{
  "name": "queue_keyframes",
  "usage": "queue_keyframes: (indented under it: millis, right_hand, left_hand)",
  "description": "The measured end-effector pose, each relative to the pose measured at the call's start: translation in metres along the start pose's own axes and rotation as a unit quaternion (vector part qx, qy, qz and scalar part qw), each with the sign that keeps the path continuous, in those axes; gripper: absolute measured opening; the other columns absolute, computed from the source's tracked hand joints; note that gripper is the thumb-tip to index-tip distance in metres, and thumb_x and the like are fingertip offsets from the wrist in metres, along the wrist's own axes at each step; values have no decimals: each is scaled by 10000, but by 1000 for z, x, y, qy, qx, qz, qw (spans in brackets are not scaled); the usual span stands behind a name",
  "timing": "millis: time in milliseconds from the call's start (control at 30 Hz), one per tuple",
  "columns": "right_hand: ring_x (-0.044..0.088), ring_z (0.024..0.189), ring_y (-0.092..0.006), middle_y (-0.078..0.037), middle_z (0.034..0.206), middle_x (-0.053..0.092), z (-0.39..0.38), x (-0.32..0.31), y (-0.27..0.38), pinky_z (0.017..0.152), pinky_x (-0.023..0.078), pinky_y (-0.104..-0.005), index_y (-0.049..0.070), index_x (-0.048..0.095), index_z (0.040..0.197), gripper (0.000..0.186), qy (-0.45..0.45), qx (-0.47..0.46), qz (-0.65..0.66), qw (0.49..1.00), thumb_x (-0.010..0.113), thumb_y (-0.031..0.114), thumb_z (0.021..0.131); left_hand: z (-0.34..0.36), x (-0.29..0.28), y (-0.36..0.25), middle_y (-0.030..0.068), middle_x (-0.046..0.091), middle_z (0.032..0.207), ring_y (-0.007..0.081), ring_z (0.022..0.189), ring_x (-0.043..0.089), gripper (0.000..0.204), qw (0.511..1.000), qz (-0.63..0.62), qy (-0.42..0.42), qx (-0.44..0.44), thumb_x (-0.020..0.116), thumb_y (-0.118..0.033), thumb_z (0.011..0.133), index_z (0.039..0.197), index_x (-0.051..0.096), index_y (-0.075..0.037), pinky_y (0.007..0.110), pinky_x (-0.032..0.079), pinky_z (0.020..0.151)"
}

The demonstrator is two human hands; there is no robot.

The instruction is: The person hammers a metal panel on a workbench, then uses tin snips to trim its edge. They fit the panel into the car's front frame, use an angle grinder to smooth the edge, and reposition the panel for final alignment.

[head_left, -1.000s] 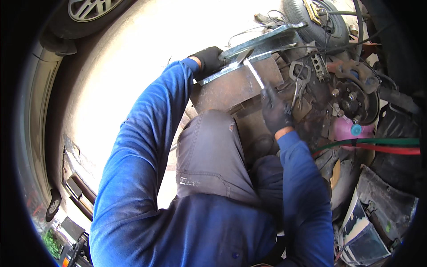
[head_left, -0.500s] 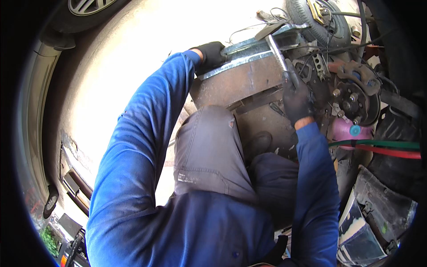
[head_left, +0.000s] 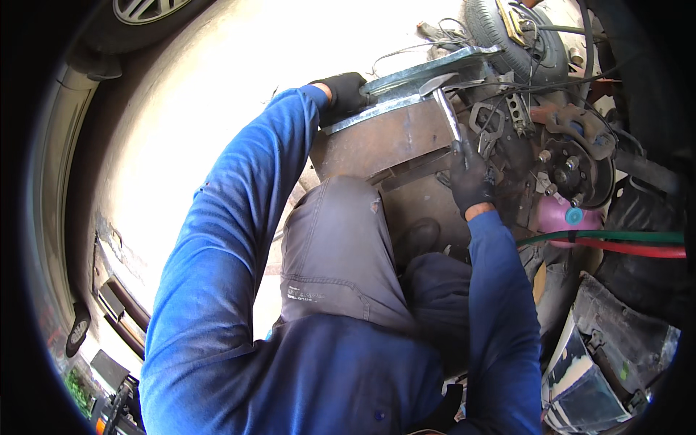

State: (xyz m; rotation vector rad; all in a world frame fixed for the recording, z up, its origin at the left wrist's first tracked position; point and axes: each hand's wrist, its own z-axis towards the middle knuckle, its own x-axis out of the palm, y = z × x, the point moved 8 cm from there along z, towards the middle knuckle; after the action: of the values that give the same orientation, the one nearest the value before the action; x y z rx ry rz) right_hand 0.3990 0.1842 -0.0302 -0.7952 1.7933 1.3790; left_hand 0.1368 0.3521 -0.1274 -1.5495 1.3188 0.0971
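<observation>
My right hand (head_left: 471,176), in a black glove, is closed around the dark grip of a hammer (head_left: 447,112). The hammer's head lies over the near edge of a bent, shiny sheet-metal channel (head_left: 406,81); whether they touch, I cannot tell. My left hand (head_left: 344,93), also black-gloved, holds the left end of that channel, its fingertips partly hidden. Along the channel's near side runs a flat, rust-brown metal plate (head_left: 388,141), just beyond my bent knee.
Right of the hammer are a locking clamp (head_left: 487,122) and a wheel hub with studs (head_left: 569,174). A tyre (head_left: 482,29) lies at the far right. Green and red hoses (head_left: 623,243) pass a pink container (head_left: 562,223). A battered panel (head_left: 602,362) sits near right; a car (head_left: 61,181) stands left.
My right hand has come nearer and slightly left, bringing the hammer's head down from above the channel's far side toward its near edge. My left hand stays at the channel's end.
</observation>
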Motion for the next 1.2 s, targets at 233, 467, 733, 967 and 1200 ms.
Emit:
queue_keyframes:
  millis: [233, 467, 733, 967, 1200]
  right_hand:
    - [675, 1189, -467, -244, 1357, 680, -21, 24, 15, 948, 555, -537, 239, 488, 1601, 516, 53, 14, 13, 998, 522, 366, 1102]
    - [676, 1091, -509, -329, 1254, 645, -64, 41, -1, 885, 562, -563, 277, 381, 1662, 609, -25, 3, -115, 993, 550, 313, 1078]
    - [651, 1122, -496, -312, 1263, 613, -68, 72, -16, 912, 545, -571, 259, 316, 1687, 727, 32, -2, -80, 996, 612, 235, 1024]
    - [614, 1157, -488, -282, 1274, 612, -56, 51, -1, 987, 518, -548, 136, 452, 1610, 663, 1, -21, -90, 996, 658, 340, 1013]
    - [586, 1245, -524, -368, 1386, 566, -37, 15, 29, 1052, 487, -574, 98, 472, 1584, 677, -18, -54, -23, 998, 679, 361, 996]
  left_hand:
    - [-2, 0, -1, 225, 788, 1037, 340, 930, 744, 497, 999, -24, 20, -7, 715, -436, 1000, 1180, 758, 24, 456, 560, 914]
    - [-21, -5, 13, 243, 776, 997, 357, 904, 729, 563, 997, -45, -59, -11, 699, -494, 994, 1172, 757, 38, 467, 552, 879]
    - [-90, -49, 65, 284, 743, 924, 426, 868, 729, 478, 980, -54, -177, -74, 672, -458, 995, 1034, 755, 11, 489, 547, 835]
    - [-167, -64, 58, 287, 712, 823, 396, 729, 703, 426, 958, -96, -248, -105, 691, -390, 1007, 1036, 753, 30, 471, 537, 736]
    - [-216, -46, 43, 239, 733, 806, 308, 685, 725, 289, 943, -123, -308, -22, 725, -231, 948, 1096, 764, 14, 413, 547, 686]
